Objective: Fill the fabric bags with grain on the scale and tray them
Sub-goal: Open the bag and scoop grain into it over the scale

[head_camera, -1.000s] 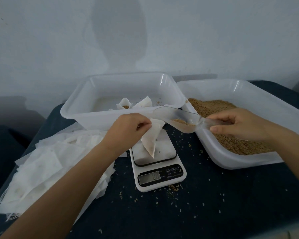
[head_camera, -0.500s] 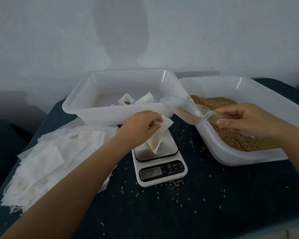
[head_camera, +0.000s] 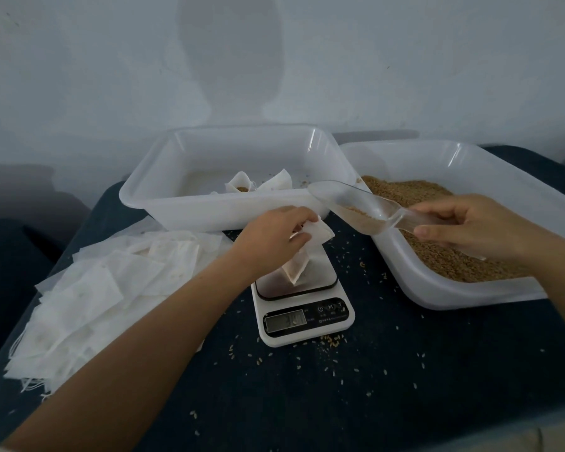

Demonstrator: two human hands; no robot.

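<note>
A small white fabric bag (head_camera: pixel 302 256) stands on the steel platform of a white digital kitchen scale (head_camera: pixel 302 301), its mouth pinched by the left hand (head_camera: pixel 274 238) in a closed grip. The right hand (head_camera: pixel 470 225) grips a clear plastic scoop (head_camera: pixel 356 205) holding brown grain (head_camera: pixel 356 213). Behind, a translucent plastic tray (head_camera: pixel 209 210) holds filled bags; a second tub (head_camera: pixel 463 293) holds loose grain. Flat empty bags (head_camera: pixel 88 288) lie piled on the dark tabletop (head_camera: pixel 405 370).
</note>
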